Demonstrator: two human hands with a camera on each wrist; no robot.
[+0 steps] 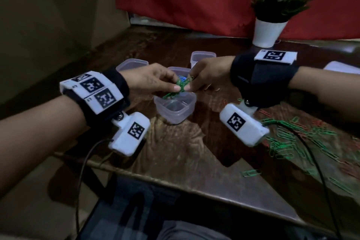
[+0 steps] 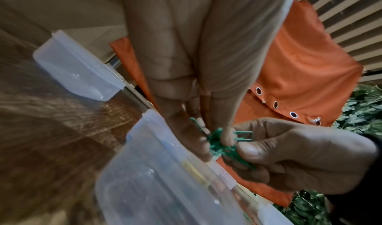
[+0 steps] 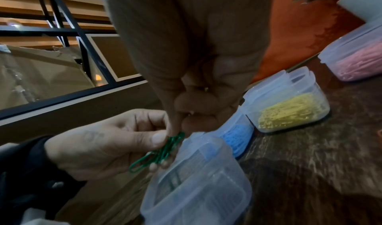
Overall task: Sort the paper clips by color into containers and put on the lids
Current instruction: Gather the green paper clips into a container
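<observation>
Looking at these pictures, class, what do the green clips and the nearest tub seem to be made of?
Green clips: probably wire with a smooth coloured coating; thin bent loops, even green sheen.
Nearest tub: clear, slightly cloudy plastic; the table shows through its walls.

Four clear plastic containers (image 1: 174,108) are seen on the dark wooden table (image 1: 194,152) in the head view. One white-potted green plant (image 1: 269,32) is counted. Loose green paper clips (image 1: 282,142) are too many to count.
</observation>
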